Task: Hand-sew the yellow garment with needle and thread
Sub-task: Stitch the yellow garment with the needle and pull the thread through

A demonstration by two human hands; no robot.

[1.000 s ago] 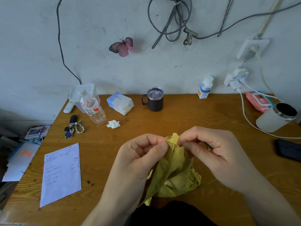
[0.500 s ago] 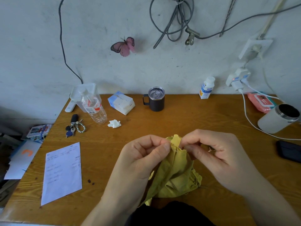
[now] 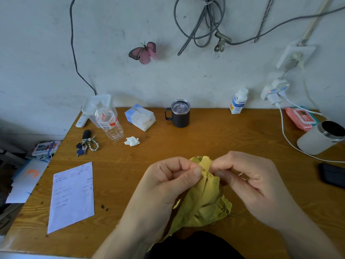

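You had your left hand and right hand curled tight, each pinching the top fold of the yellow garment, which hung bunched between them over the wooden desk's near edge.

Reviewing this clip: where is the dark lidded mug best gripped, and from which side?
Likely by its handle, coming from the person's left: the dark mug stands upright, the handle juts leftward, and the lid rules out a rim grip.
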